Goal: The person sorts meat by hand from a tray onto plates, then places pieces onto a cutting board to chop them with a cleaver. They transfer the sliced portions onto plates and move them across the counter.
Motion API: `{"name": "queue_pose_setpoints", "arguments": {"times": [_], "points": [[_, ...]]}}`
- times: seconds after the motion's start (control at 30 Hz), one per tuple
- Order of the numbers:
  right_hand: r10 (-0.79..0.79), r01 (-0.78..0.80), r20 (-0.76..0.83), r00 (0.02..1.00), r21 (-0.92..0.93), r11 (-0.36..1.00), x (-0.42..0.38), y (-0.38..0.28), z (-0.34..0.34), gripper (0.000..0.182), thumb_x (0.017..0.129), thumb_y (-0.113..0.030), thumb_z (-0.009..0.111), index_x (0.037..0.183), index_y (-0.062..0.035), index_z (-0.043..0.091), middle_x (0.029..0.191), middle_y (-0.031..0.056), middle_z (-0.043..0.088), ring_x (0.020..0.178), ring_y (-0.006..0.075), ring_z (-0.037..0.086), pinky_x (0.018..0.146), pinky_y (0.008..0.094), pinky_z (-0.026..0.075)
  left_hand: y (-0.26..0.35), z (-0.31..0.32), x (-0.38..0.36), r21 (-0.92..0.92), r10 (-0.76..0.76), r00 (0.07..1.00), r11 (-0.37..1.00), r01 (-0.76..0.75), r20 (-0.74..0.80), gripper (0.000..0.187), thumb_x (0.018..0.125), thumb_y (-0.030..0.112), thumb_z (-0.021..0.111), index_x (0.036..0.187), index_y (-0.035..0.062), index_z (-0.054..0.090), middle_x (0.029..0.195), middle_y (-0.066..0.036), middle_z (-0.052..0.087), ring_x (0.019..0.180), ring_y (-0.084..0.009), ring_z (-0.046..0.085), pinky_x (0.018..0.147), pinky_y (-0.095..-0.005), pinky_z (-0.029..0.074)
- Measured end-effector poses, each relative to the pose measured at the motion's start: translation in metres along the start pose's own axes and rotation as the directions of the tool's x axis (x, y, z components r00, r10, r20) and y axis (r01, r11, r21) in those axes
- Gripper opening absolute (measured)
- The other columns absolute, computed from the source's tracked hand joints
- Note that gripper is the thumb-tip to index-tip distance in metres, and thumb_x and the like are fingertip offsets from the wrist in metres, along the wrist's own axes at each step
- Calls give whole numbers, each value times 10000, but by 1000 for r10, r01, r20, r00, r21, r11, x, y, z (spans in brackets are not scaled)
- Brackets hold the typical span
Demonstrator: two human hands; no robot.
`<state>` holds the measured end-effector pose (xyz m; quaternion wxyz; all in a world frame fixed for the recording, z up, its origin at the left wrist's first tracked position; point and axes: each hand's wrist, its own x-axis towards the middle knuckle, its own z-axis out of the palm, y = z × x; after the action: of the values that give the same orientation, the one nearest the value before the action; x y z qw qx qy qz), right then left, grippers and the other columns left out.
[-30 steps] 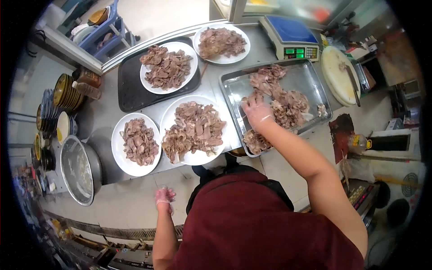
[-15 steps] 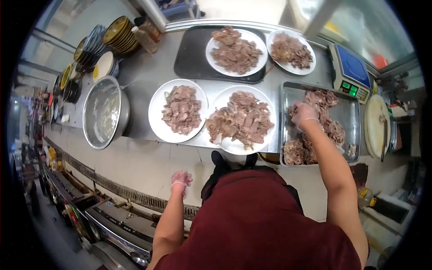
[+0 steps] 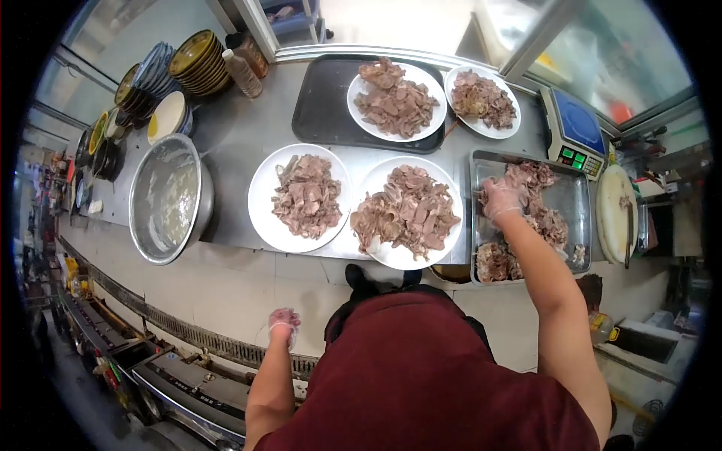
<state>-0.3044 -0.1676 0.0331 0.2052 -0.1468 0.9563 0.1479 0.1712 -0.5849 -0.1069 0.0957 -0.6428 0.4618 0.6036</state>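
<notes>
My right hand [image 3: 502, 198], in a clear glove, is in the metal tray [image 3: 475, 225] at the right, touching the sliced meat [image 3: 553, 225] at its left side. Its fingers are bent down and partly hidden, so I cannot make out what they hold. My left hand [image 3: 284, 322], also gloved, hangs over the floor in front of the counter with its fingers curled; whether it holds anything is unclear. Two white plates of meat, the left plate [image 3: 263, 218] and the middle plate [image 3: 445, 252], stand beside the tray.
A dark tray [image 3: 316, 113] bears another meat plate [image 3: 357, 94], with a further plate [image 3: 514, 124] to its right. A metal bowl [image 3: 169, 203] and stacked bowls [image 3: 199, 64] stand left. A scale [image 3: 575, 124] and round board [image 3: 613, 210] are right.
The whole view has shifted slightly. My right hand has moved a little down and to the left within the picture, still in the metal tray. My left hand remains below the counter.
</notes>
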Motion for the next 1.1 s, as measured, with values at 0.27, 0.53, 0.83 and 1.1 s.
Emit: {"name": "queue_pose_setpoints", "arguments": {"times": [0.27, 0.53, 0.83, 1.1], "points": [[-17, 22, -43, 999, 135, 991, 5, 9, 13, 618, 663, -133, 769, 1238, -216, 557, 1222, 148, 548, 1245, 348, 463, 1048, 492, 370, -13, -10, 33, 120, 67, 997, 990, -72, 39, 132, 932, 89, 538, 1003, -19, 568, 793, -130, 635, 585, -198, 604, 513, -312, 516], [89, -86, -29, 996, 108, 991, 13, 8, 9, 732, 622, -184, 820, 1280, -203, 499, 1271, 129, 543, 1300, 344, 425, 1039, 487, 387, -37, -33, 53, 313, 196, 977, 925, -214, 87, 197, 895, 98, 573, 1028, -43, 605, 788, -132, 662, 618, -205, 634, 544, -317, 522], [-13, 21, -87, 996, 93, 995, 25, 11, 24, 675, 637, -113, 748, 1267, -188, 519, 1231, 121, 587, 1240, 329, 488, 1035, 445, 406, -31, -22, 56, 290, 123, 992, 950, -116, -5, 188, 881, 120, 595, 1010, -9, 640, 798, -127, 693, 632, -215, 659, 564, -326, 534], [252, -75, -214, 944, 604, 793, 24, -3, -4, 656, 612, -107, 790, 1233, -116, 578, 1147, 173, 622, 1121, 364, 568, 1012, 402, 442, -47, -9, 57, 403, 252, 966, 880, -252, 55, 262, 831, 230, 663, 933, -11, 678, 777, -163, 700, 681, -240, 694, 651, -360, 551]]}}
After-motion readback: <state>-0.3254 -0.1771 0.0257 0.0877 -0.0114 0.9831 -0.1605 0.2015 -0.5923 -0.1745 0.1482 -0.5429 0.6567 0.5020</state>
